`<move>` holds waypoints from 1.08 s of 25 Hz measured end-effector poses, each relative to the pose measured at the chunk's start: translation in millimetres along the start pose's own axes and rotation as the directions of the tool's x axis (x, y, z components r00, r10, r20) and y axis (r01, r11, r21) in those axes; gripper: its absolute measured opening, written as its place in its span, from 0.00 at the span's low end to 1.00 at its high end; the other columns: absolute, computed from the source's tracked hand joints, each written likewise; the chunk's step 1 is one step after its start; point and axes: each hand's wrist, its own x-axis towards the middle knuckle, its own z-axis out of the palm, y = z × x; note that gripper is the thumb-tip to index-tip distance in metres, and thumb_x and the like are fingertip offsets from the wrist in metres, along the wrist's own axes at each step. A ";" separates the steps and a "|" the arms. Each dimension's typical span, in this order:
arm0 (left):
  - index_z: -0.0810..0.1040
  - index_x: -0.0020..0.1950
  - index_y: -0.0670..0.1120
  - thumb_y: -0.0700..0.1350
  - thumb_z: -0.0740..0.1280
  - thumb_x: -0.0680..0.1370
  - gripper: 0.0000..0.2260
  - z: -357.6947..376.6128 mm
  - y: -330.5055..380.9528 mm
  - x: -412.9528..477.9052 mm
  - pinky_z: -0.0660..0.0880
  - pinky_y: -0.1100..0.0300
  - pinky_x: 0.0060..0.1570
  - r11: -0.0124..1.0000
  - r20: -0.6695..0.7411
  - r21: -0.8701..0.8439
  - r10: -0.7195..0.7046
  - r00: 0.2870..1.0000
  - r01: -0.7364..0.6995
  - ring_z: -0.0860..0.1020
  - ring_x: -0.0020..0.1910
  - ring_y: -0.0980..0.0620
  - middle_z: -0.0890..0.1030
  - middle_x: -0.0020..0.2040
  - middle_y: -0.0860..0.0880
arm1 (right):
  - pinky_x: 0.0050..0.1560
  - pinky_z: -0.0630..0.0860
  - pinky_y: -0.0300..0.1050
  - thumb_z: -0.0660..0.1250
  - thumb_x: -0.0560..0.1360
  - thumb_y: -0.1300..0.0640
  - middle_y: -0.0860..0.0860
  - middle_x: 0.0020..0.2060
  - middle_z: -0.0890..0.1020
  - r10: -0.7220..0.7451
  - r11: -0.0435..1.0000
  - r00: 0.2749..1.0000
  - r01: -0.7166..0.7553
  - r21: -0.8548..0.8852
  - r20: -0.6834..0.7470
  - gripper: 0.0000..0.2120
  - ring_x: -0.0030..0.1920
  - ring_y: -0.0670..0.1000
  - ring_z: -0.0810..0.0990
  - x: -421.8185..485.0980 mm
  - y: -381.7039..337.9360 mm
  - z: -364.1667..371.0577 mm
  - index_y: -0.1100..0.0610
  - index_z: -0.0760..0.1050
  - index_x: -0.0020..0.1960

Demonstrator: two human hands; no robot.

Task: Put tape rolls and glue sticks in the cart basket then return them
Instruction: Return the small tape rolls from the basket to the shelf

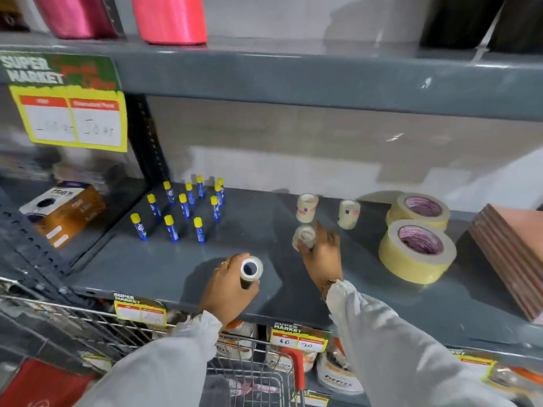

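**Two clear tape rolls in your hands over the grey shelf**

Two hands are at work here, yours, both in pale sleeves. Your left hand [227,284] has its fingers wrapped around a clear tape roll [251,269], holding it just above the front part of the shelf [367,292], hollow core facing you. Your right hand [321,257] reaches further in, fingers closed on a second small tape roll [305,237]; whether that roll sits on the shelf or is lifted off, the view does not tell.

At twelve o'clock from your right hand, two more small tape rolls [307,207] stand upright, apart from each other. At three o'clock lie two large masking tape rolls [416,250], one behind the other. At ten o'clock from your left hand, a cluster of glue sticks [185,205] with yellow caps stands upright. At six o'clock, below the shelf edge, the wire cart basket [252,374] shows between your arms.
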 end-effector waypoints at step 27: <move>0.77 0.54 0.52 0.51 0.73 0.67 0.17 53.3 84.4 82.2 0.75 0.59 0.50 0.978 0.128 -0.205 0.058 0.990 -0.031 0.80 0.48 0.51 0.83 0.49 0.52 | 0.65 0.54 0.34 0.53 0.80 0.48 0.51 0.73 0.62 0.377 0.767 0.926 -0.310 0.562 -0.003 0.26 0.73 0.49 0.60 8.1 19.5 -5.8 0.56 0.55 0.74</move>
